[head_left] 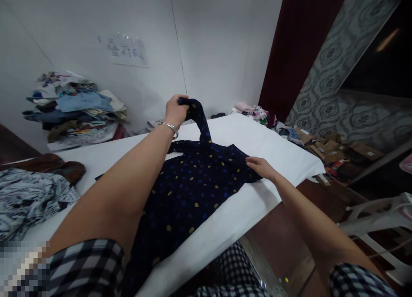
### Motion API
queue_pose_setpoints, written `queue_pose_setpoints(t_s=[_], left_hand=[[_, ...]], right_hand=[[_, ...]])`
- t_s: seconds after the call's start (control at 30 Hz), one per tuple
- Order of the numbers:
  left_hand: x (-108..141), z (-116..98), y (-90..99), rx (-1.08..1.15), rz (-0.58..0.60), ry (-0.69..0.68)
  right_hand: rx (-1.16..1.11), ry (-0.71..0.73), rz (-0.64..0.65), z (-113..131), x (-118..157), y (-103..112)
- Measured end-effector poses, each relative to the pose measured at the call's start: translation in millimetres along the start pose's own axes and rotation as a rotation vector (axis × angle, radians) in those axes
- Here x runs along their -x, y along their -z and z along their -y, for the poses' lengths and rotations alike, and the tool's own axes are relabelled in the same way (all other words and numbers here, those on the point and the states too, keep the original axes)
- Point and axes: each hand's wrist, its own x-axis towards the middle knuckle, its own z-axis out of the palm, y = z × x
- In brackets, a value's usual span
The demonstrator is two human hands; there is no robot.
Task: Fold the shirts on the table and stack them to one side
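A dark navy garment with yellow and blue dots lies spread on the white-covered table. My left hand, with a silver bracelet at the wrist, is closed on one end of a dotted strip or collar, lifted above the garment in an arch. At the garment's right edge, my right hand touches the cloth near a corner, its fingers together in a pinch.
A tall pile of folded clothes stands at the back left. Patterned cloth lies at the left. More clothes sit by the back right edge. Cardboard boxes and a white plastic chair are off to the right.
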Motion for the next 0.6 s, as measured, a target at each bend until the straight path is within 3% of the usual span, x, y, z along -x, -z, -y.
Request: queue_pose_setpoints(t_s=[0.13, 0.23, 0.33, 0.47, 0.6], left_hand=[[-8.4, -7.1, 11.7, -0.034, -0.032, -0.043], [-16.7, -13.5, 15.7, -0.077, -0.045, -0.090], [-26.4, -22.2, 27.7, -0.145, -0.083, -0.131], [-35.3, -36.8, 65.6, -0.296, -0.248, -0.161], [-25.5, -46.6, 122.4, -0.504, -0.336, -0.107]], right_hand=[[0.177, -0.077, 0.070, -19.3, 10.6, 5.1], [0.259, -0.066, 0.142, -21.9, 9.7, 4.5], [0.258, -0.038, 0.135, -18.4, -0.9, 4.0], [0.229, -0.012, 0.006, -7.5, -22.5, 2.8], [0.410, 0.095, -0.103, -2.8, -33.6, -2.4]])
